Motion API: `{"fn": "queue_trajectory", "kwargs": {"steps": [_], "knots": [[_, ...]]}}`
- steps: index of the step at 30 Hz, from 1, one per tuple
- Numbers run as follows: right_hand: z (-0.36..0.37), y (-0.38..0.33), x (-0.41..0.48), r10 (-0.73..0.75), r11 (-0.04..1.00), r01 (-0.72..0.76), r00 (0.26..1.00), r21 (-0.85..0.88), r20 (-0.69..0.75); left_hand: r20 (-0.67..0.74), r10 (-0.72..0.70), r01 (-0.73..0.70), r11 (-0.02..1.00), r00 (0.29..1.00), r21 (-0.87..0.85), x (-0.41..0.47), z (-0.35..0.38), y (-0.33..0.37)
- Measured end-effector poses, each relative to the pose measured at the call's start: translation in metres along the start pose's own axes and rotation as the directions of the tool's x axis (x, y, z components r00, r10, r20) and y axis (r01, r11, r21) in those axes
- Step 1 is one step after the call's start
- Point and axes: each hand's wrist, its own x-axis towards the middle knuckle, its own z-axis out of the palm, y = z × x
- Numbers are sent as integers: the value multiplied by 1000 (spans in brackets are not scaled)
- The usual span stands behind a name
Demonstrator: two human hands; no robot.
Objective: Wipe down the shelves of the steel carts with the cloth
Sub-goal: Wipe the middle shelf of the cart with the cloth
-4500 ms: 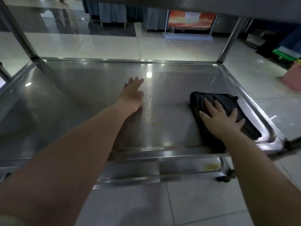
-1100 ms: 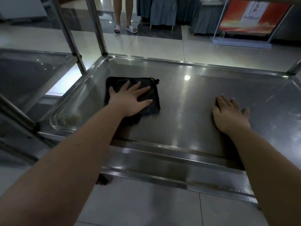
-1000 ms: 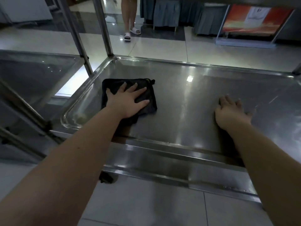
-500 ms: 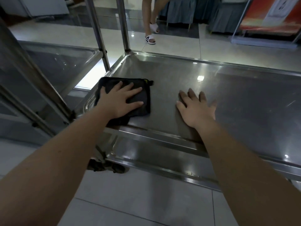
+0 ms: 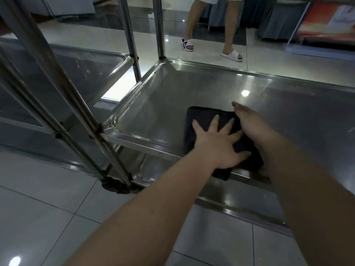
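Cloth (image 5: 202, 119) on steel shelf (image 5: 169, 93), tiled floor (image 5: 48, 189)

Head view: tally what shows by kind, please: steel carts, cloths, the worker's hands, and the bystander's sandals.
Stainless steel carts: 2
Black rectangular cloth: 1
Bare hands on the cloth, left hand and right hand: 2
White slide sandals: 2
Total: 7

A: Entry one, under the left hand (image 5: 217, 146)?
B: Cloth (image 5: 201, 120): black fabric, matt, soft-looking.
A: Beneath it?
B: Shelf (image 5: 172, 104): sheet steel, smooth, glossy, bright glints beyond the right hand (image 5: 253, 125).
A: Left of the left hand?
B: Posts (image 5: 159, 25): polished metal tube. Floor tiles (image 5: 48, 189): glazed, smooth, shiny.
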Motion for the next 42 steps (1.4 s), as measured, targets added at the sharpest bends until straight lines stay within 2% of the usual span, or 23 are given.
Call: {"fn": "queue_trajectory", "kwargs": {"steps": [2, 6, 10, 13, 16, 21, 27, 31, 36, 39, 42], "knots": [[-6, 3, -3, -10, 998, 10, 1000, 63, 0, 14, 4, -4, 1000, 1000, -15, 0, 1, 9], [-3, 4, -5, -48, 998, 48, 999, -44, 14, -28, -15, 13, 997, 999, -74, -11, -4, -26], [5, 5, -7, -69, 968, 73, 997, -240, 27, -42, -232, 230, 972, 972, -57, -36, -11, -98], [13, 7, -8, -113, 830, 109, 993, -547, 26, -51, -359, 357, 933, 932, -45, -56, -13, -135], [18, 8, -10, -149, 736, 122, 989, -666, 17, -27, -462, 461, 886, 886, -40, -65, -18, -157], [23, 5, -16, -144, 694, 101, 990, -713, 0, -8, -533, 533, 846, 846, -26, -65, -21, -164], [40, -11, -25, -16, 694, -18, 999, -719, -41, -30, -569, 568, 822, 822, -37, -60, -16, -148], [68, -31, -38, -178, 668, 164, 982, -726, 59, -38, -580, 578, 815, 814, -46, -61, -15, -147], [78, -35, -41, -108, 690, 136, 991, -711, 84, -6, -611, 609, 791, 792, -58, -60, -16, -144], [71, -35, -34, -131, 724, 145, 989, -674, 71, 12, -599, 599, 799, 801, -51, -56, -17, -142], [55, -31, -18, -129, 676, 114, 991, -728, 35, -1, -514, 514, 857, 858, -31, -42, -17, -135]]}}
